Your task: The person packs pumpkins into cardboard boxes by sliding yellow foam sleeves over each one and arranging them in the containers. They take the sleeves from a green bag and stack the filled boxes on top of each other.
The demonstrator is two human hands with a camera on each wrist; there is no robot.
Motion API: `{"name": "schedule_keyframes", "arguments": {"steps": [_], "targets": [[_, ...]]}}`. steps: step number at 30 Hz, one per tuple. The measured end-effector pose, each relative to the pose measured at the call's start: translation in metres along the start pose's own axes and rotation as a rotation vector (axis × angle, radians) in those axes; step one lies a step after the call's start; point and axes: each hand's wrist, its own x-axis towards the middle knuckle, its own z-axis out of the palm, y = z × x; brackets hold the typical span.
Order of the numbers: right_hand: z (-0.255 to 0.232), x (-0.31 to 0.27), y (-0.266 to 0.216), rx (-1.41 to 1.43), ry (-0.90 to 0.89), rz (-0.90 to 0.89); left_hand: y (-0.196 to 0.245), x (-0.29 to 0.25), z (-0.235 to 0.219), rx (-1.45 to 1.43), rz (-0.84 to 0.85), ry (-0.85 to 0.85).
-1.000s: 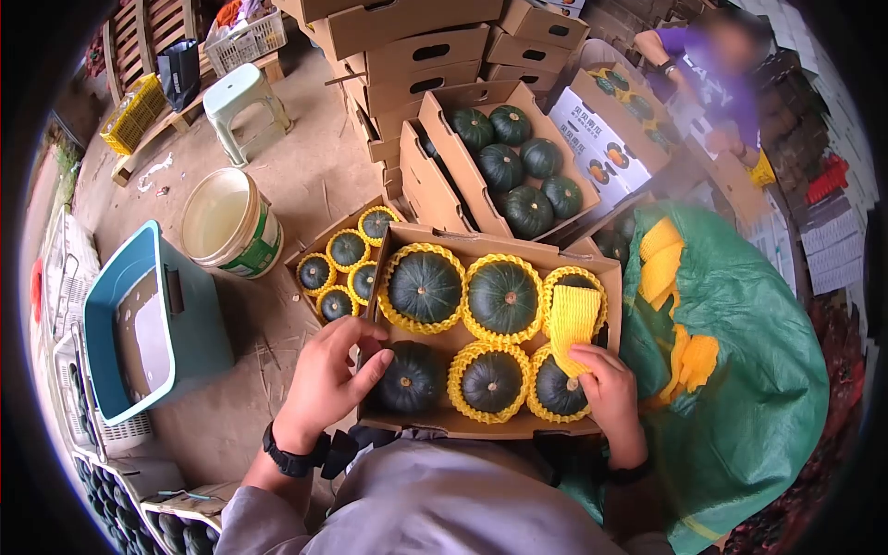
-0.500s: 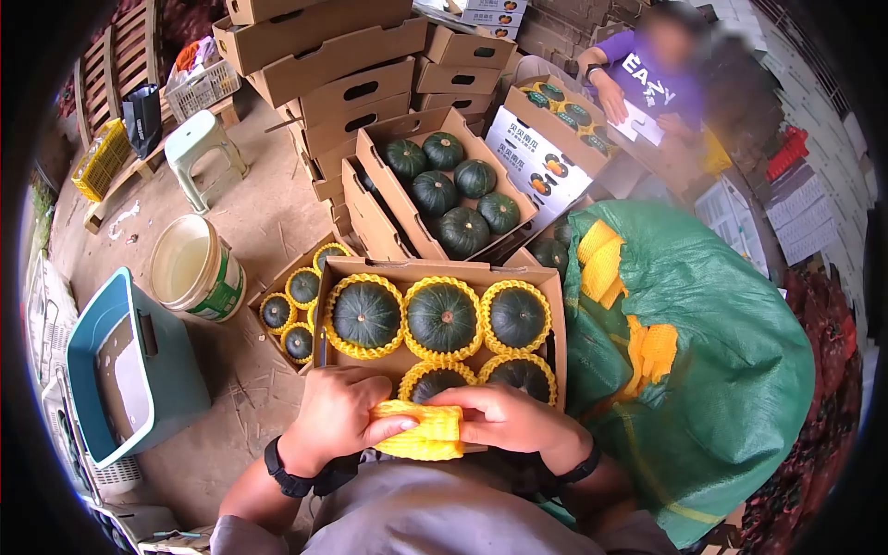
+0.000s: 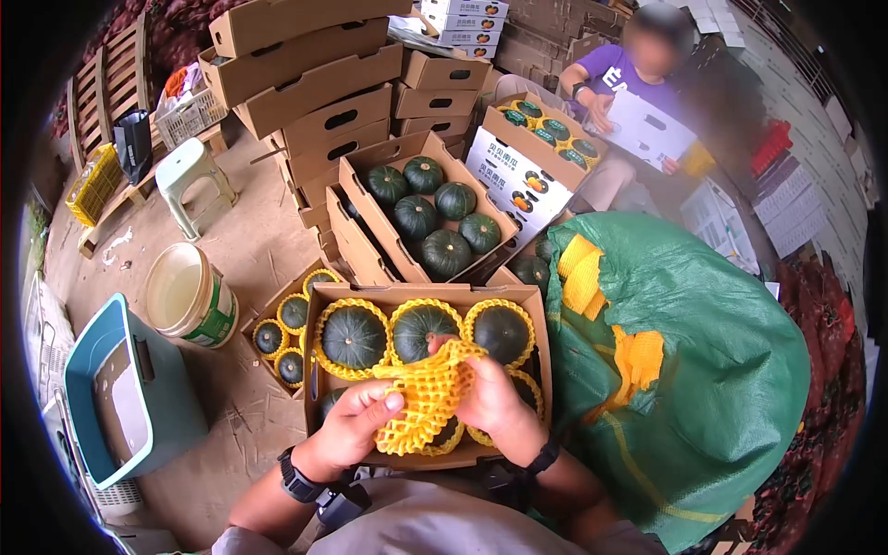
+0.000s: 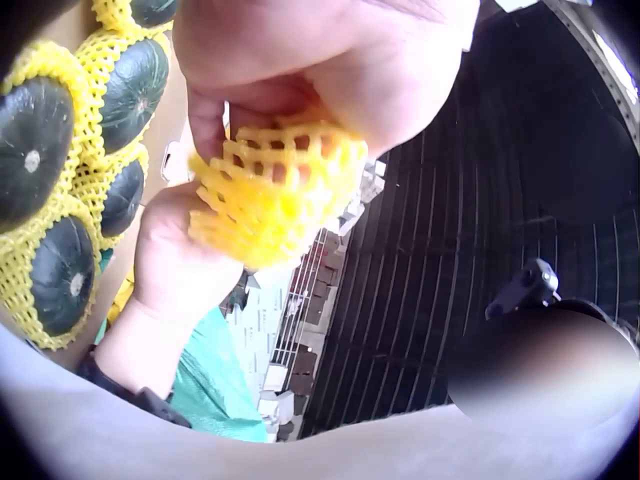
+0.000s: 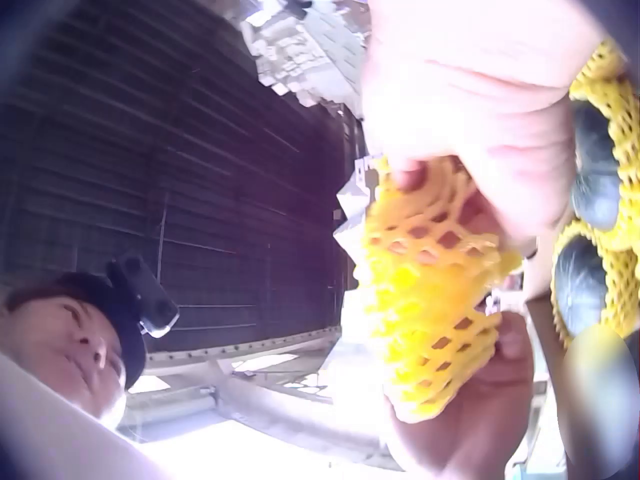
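A yellow foam net sleeve is stretched between my two hands over an open cardboard box. My left hand pinches its left side, thumb on top. My right hand grips the other side, its fingers partly inside the mesh in the right wrist view. Dark green pumpkins fill the box. The back row, including a pumpkin at left and another at right, wears yellow nets. In front, a pumpkin at the left shows dark skin beside my left hand; the front row is partly hidden by hands and net.
A green sack with more yellow nets lies at right. Behind stands a carton of bare pumpkins. Left are a small box of netted pumpkins, a bucket and a blue tub. A seated person handles cardboard.
The flat folded net moved from the right side of the box to between both hands, which then spread it open and lifted it over the box. The head view shifted.
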Motion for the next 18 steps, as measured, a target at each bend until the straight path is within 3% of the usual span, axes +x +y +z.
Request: {"name": "schedule_keyframes", "arguments": {"steps": [2,3,4,6,7,8,10,12,14,15,16,17,18], "targets": [[0.012,-0.027,0.007,-0.083,0.003,0.022,0.004,0.006,-0.004,-0.207,0.176,0.053],[0.013,-0.034,0.011,-0.070,-0.064,-0.044,0.003,0.003,-0.007,-0.033,0.358,0.082],[0.016,-0.035,0.014,-0.067,-0.138,-0.134,0.008,-0.003,-0.004,0.378,0.588,0.074],[0.010,-0.040,0.004,-0.435,-0.347,-0.027,0.019,-0.018,-0.005,1.307,1.008,0.254],[-0.010,-0.038,-0.003,-0.621,-0.300,-0.036,0.016,-0.026,-0.010,1.487,1.046,0.318],[-0.014,-0.031,-0.001,-0.593,-0.134,-0.147,0.014,-0.030,-0.011,1.408,1.057,0.394],[0.002,-0.004,0.003,-0.258,0.143,-0.260,0.010,-0.029,-0.018,1.429,0.990,0.242],[0.004,-0.006,0.022,-0.280,0.110,-0.147,0.007,-0.024,-0.004,1.426,0.908,0.268],[0.009,-0.013,0.041,-0.463,-0.036,-0.161,0.001,-0.022,-0.010,1.546,0.953,0.368],[0.003,-0.008,0.040,-0.542,-0.038,-0.198,0.005,-0.021,-0.012,1.414,0.948,0.352],[-0.019,-0.002,0.039,-0.517,0.111,-0.293,0.011,-0.018,-0.015,1.281,0.944,0.337],[-0.011,0.002,0.037,-0.416,0.200,-0.284,0.013,-0.016,-0.016,1.082,0.849,0.206],[0.002,0.006,0.035,-0.314,0.288,-0.273,0.007,-0.014,-0.018,1.104,0.796,0.206]]}}
